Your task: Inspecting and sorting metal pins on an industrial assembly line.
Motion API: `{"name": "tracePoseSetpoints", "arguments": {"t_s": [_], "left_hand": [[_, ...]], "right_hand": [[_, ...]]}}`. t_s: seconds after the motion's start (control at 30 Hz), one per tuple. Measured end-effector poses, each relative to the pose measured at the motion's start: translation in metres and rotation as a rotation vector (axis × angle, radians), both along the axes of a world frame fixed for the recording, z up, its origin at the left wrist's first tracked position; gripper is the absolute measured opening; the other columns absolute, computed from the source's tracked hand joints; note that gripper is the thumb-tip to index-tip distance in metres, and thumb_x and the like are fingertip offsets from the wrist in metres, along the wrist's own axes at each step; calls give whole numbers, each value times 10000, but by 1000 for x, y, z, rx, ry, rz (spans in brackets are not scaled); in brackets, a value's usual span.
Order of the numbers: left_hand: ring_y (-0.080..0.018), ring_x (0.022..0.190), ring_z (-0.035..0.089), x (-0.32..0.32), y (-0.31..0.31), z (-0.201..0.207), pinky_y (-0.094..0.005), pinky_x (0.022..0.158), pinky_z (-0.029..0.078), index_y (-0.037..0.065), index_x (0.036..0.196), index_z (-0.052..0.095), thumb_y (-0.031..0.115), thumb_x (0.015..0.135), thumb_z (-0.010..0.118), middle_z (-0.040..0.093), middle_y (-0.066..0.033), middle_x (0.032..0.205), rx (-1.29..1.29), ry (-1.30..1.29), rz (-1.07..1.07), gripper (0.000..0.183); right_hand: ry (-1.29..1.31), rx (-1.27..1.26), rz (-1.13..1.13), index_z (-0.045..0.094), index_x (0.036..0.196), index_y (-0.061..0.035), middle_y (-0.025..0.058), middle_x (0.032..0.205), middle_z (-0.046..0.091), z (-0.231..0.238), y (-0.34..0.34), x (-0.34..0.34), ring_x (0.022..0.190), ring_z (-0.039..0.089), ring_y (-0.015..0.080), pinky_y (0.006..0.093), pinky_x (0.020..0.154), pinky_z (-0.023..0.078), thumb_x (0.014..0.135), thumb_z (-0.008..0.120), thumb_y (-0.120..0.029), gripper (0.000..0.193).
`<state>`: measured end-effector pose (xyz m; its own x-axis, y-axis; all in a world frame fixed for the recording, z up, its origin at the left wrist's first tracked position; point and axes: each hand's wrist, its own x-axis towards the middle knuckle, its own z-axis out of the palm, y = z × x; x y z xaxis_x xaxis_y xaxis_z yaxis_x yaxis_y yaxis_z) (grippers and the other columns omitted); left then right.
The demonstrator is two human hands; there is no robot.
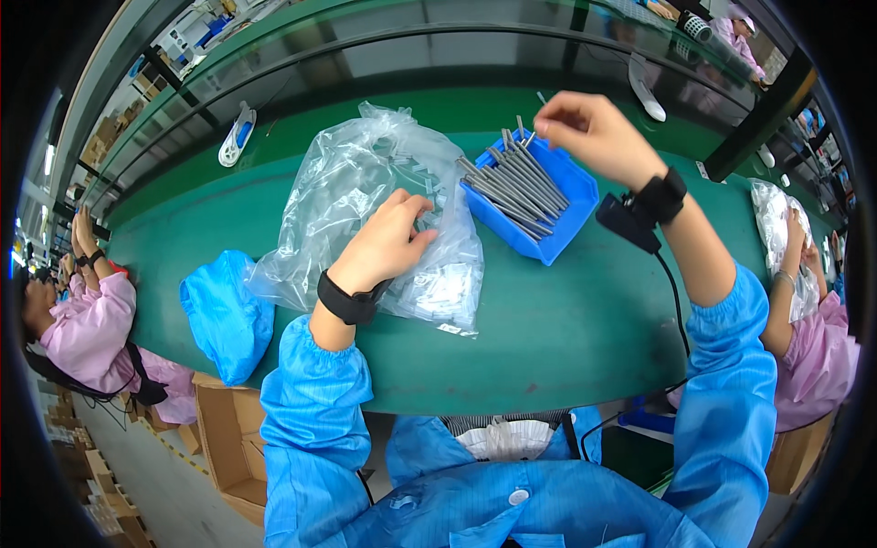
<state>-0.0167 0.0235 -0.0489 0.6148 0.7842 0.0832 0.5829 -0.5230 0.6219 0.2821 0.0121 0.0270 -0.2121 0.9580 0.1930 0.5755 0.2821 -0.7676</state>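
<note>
A large clear plastic bag (320, 173) lies on the green work surface, with many small whitish translucent pieces (443, 290) inside. My left hand (388, 239) is over the bag's middle, its fingers loosely curved and the thumb apart from them. Right of the bag, a blue plastic bin (571, 215) holds a heap of thin grey metal rods (523, 183). Above the bin's far right edge, my right hand (594, 132) pinches a thin metal rod (541, 96), whose end sticks out past the fingers. Black straps circle both my wrists.
Left of the bag sits a crumpled blue cloth bundle (233, 315). White shoe-shaped items (237, 135) rest on the far strip. A black cable (678, 301) hangs from my right wrist. People in pink work at both sides. A cardboard box (228, 438) stands below the table's left edge.
</note>
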Motion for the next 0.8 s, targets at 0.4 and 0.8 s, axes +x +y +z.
{"name": "tracePoseSetpoints", "arguments": {"t_s": [0.4,0.8], "left_hand": [[-232,757,566,2,8,-9,-316,673,473,-23,926,576,51,837,588,552,-135,870,27,-88,22,116],[-136,822,600,6,3,19,-267,728,489,-9,959,565,-3,813,644,606,-72,881,-40,-587,115,166]], "right_hand": [[-296,-68,52,592,872,4,108,734,620,-41,-26,-38,720,624,235,338,663,493,743,707,-148,231],[-3,182,33,606,877,8,102,784,627,-23,-42,-48,748,618,205,319,680,483,804,654,-85,128]]}}
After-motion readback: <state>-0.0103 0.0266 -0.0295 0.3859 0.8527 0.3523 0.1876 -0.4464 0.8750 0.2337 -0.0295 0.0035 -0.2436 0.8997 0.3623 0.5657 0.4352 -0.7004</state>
